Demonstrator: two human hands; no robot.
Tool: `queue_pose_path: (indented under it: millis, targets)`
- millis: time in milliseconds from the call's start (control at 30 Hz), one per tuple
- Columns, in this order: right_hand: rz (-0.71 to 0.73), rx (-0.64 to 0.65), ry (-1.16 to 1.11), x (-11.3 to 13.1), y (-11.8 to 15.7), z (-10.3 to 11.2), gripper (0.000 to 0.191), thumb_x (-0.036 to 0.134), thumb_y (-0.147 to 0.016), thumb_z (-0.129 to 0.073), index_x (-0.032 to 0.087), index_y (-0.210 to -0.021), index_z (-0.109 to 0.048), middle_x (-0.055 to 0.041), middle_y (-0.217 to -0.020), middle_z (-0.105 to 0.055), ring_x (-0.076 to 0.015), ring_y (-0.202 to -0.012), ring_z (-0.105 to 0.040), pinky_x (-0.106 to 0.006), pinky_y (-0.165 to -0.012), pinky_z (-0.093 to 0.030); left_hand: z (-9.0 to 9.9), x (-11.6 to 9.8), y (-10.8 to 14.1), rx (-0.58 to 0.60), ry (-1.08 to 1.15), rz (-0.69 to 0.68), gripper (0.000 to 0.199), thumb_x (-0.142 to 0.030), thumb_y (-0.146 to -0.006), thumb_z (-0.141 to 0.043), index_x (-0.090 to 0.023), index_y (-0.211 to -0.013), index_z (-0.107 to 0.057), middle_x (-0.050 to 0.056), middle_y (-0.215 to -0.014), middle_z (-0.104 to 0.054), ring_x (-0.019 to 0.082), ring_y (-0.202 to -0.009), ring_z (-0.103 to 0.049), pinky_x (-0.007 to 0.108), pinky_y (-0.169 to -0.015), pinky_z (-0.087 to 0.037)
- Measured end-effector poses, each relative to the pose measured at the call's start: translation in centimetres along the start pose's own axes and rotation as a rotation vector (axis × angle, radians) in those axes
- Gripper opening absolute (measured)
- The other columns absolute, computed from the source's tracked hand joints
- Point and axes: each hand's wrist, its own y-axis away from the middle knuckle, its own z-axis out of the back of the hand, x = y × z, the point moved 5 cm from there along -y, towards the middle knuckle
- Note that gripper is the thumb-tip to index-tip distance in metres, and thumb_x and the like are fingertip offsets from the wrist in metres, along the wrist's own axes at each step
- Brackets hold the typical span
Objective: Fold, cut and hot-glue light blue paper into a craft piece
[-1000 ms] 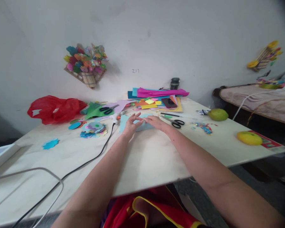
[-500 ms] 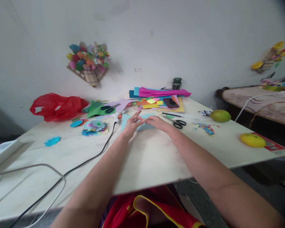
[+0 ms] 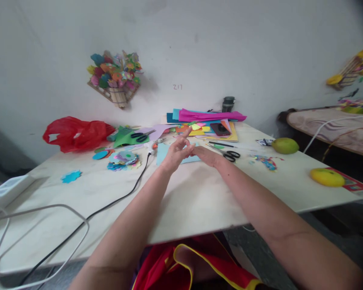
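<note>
Above a light blue paper sheet (image 3: 161,154) my two hands meet at the fingertips. On my left hand (image 3: 179,153) the index finger points up and away, while the thumb and other fingers are bent in against the right fingers. My right hand (image 3: 208,155) is turned palm down, its fingertips pressed together at the left thumb. Anything between the fingertips is too small or hidden to make out. Black-handled scissors (image 3: 230,156) and a black pencil (image 3: 222,144) lie just right of my right hand. Left of the sheet rests a white glue gun (image 3: 152,148) with a black cord.
Paper flower cutouts (image 3: 124,158) are piled at left, near a blue scalloped piece (image 3: 71,176). Behind lie another pair of scissors (image 3: 140,137), a red plastic bag (image 3: 78,133), a phone (image 3: 220,129) and coloured sheets (image 3: 211,116). Two mangoes (image 3: 286,146) sit right; cables (image 3: 75,233) cross the left.
My left hand has moved up and right, closer over the right fingers, with its index finger still stretched out. The whole view has shifted slightly.
</note>
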Motion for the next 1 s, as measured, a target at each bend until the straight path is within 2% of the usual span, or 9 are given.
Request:
queue_pose_path:
  millis: [133, 200, 300, 400, 500, 633, 800, 900, 1000]
  targets:
    - [0.027, 0.027, -0.096, 0.2, -0.3, -0.9, 0.058, 0.059, -0.085, -0.025, 0.014, -0.074, -0.061, -0.0074, -0.081, -0.062, -0.0153, -0.08, -0.054, -0.03, -0.078, -0.039, -0.9, -0.3, 0.0, 0.063, 0.099, -0.02, 0.03, -0.045, -0.073, -0.058, -0.018, -0.068, -0.046, 0.006, -0.14, -0.033, 0.014, -0.074, -0.061, 0.036, -0.069, -0.048]
    - [0.024, 0.019, -0.143, 0.1, -0.3, -1.2, 0.06, 0.062, -0.083, -0.027, 0.014, -0.071, -0.06, -0.007, -0.077, -0.062, -0.0154, -0.078, -0.054, -0.03, -0.077, -0.04, -0.8, -0.3, -0.2, 0.053, 0.114, -0.039, 0.028, -0.045, -0.075, -0.056, -0.019, -0.068, -0.047, 0.003, -0.137, -0.039, 0.019, -0.089, -0.06, 0.038, -0.077, -0.047]
    - [-0.044, -0.036, -0.186, -0.3, -0.3, -1.1, 0.061, 0.065, -0.08, -0.03, 0.013, -0.066, -0.06, -0.0071, -0.071, -0.062, -0.0148, -0.072, -0.055, -0.03, -0.074, -0.04, -0.5, -0.4, -0.5, 0.056, 0.208, -0.102, 0.025, -0.042, -0.079, -0.05, -0.02, -0.069, -0.047, -0.001, -0.133, -0.045, 0.023, -0.117, -0.045, 0.04, -0.09, -0.041]
    - [-0.093, -0.131, -0.194, -0.3, -0.2, -0.6, 0.054, 0.062, -0.078, -0.041, 0.013, -0.067, -0.06, -0.0074, -0.071, -0.063, -0.0136, -0.068, -0.055, -0.028, -0.07, -0.041, 0.1, 0.0, -0.8, 0.053, 0.328, -0.135, 0.022, -0.039, -0.079, -0.05, -0.02, -0.07, -0.046, 0.0, -0.133, -0.045, 0.019, -0.125, -0.036, 0.038, -0.097, -0.035]
    - [-0.054, -0.226, -0.193, -0.2, -0.3, 0.3, 0.038, 0.051, -0.071, -0.057, 0.014, -0.073, -0.058, -0.0049, -0.071, -0.063, -0.011, -0.063, -0.054, -0.024, -0.062, -0.041, 1.0, 1.0, -1.0, 0.015, 0.3, -0.067, 0.022, -0.039, -0.077, -0.054, -0.018, -0.073, -0.048, 0.005, -0.128, -0.05, 0.019, -0.121, -0.041, 0.036, -0.097, -0.035]
    - [-0.047, -0.344, -0.134, -0.8, -0.4, 2.0, 0.028, 0.041, -0.074, -0.053, 0.015, -0.081, -0.058, 0.0008, -0.062, -0.056, -0.0067, -0.047, -0.043, -0.021, -0.047, -0.034, 2.1, 2.1, -1.1, -0.046, 0.234, 0.031, 0.028, -0.044, -0.076, -0.054, -0.016, -0.077, -0.051, 0.011, -0.114, -0.06, 0.021, -0.113, -0.05, 0.035, -0.092, -0.039]
    - [-0.078, -0.461, 0.041, -1.5, -0.1, 4.6, 0.025, 0.039, -0.07, -0.054, 0.015, -0.063, -0.054, 0.0041, -0.05, -0.046, -0.0073, -0.048, -0.042, -0.021, -0.048, -0.032, 2.8, 3.1, -0.9, -0.115, 0.24, 0.125, 0.034, -0.05, -0.075, -0.051, -0.016, -0.077, -0.05, 0.01, -0.1, -0.065, 0.017, -0.087, -0.061, 0.035, -0.08, -0.046]
    - [-0.096, -0.384, 0.189, -2.0, 0.1, 5.6, 0.025, 0.039, -0.063, -0.061, 0.015, -0.058, -0.054, 0.003, -0.051, -0.049, -0.0088, -0.051, -0.044, -0.022, -0.051, -0.035, 2.8, 3.8, -0.9, -0.098, 0.066, 0.141, 0.039, -0.054, -0.077, -0.046, -0.015, -0.073, -0.054, 0.008, -0.083, -0.065, 0.015, -0.07, -0.059, 0.031, -0.069, -0.048]
    - [-0.114, -0.213, 0.323, -2.8, 0.2, 5.8, 0.021, 0.034, -0.059, -0.064, 0.014, -0.062, -0.06, 0.0009, -0.057, -0.057, -0.0109, -0.055, -0.049, -0.023, -0.054, -0.037, 2.6, 4.2, -0.9, -0.06, -0.32, 0.11, 0.037, -0.05, -0.076, -0.047, -0.017, -0.062, -0.056, 0.004, -0.066, -0.06, 0.015, -0.064, -0.056, 0.03, -0.065, -0.045]
